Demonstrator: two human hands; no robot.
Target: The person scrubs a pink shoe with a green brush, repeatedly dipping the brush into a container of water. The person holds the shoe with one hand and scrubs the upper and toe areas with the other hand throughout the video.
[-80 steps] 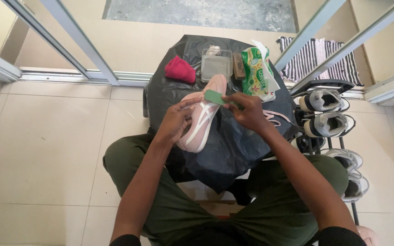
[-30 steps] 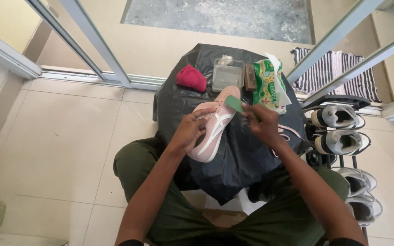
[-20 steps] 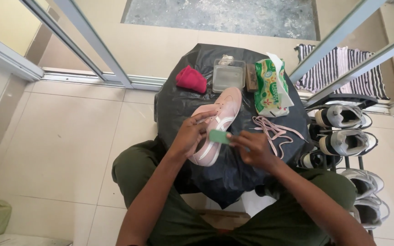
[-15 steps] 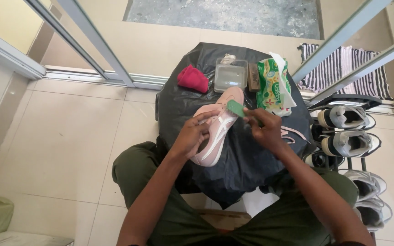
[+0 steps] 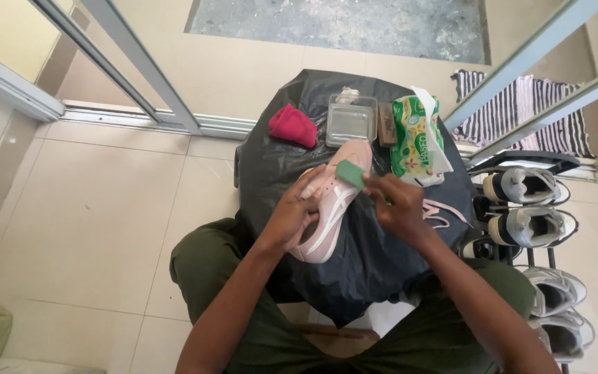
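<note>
since the frame a half second back, the green sponge (image 5: 350,173) is sitting a touch further toward the toe of the pink sneaker (image 5: 331,201), and the right hand (image 5: 397,203) is resting just behind it, much as before. the left hand (image 5: 294,211) is gripping the sneaker along its near side, fingers curled over the upper and clamped on it, holding the shoe tilted with its white stripes facing up. the right hand is pinching the sponge between thumb and fingers, closed on it, and pressing it against the shoe's upper near the front.

the sneaker is lying over a small table draped in a black plastic sheet (image 5: 361,263) — between the person's knees, which are in dark green trousers (image 5: 209,277). at the far side of the sheet, a red cloth (image 5: 293,125) is lying beside a clear plastic container (image 5: 351,120), with a small brown brush (image 5: 387,125) just right of it and a green packet of wipes (image 5: 415,138) next to that. pale pink laces (image 5: 439,211) are trailing on the sheet by the right wrist.

to the right, a shoe rack (image 5: 513,159) is holding grey-and-white sneakers (image 5: 524,185) — a striped mat (image 5: 513,111) is lying beyond it on the tiled floor.
</note>
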